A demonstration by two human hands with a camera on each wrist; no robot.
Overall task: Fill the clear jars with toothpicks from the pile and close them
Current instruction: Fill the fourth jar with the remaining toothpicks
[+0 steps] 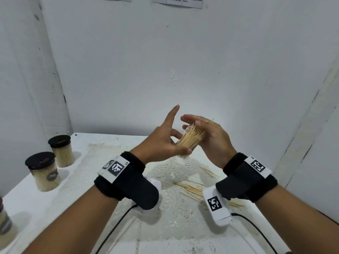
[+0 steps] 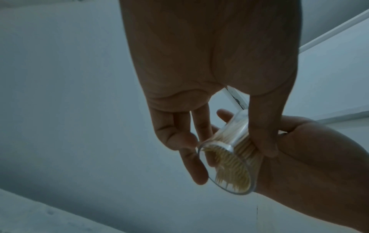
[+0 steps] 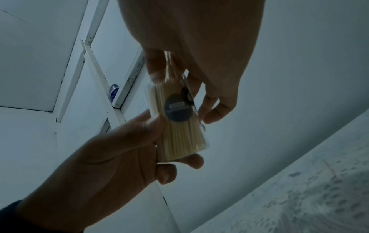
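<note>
- The white table [image 1: 110, 143] fills the lower half of the head view; two filled clear jars with dark lids [image 1: 53, 165] stand at its left edge, apparently finished.
- The left hand [image 1: 161, 142] sits mid-frame, thumb and lower fingers pinching the jar's base, forefinger pointing up.
- The right hand [image 1: 212, 136], just right of it, has fingers curled round the jar's open mouth.
- The small clear plastic jar packed with pale wooden toothpicks [image 1: 190, 140] tilts between both hands, lidless: filling looks nearly done.
- Loose toothpicks [image 1: 190, 189] lie below centre. Next, I judge: level the protruding tips, then find a lid.
</note>
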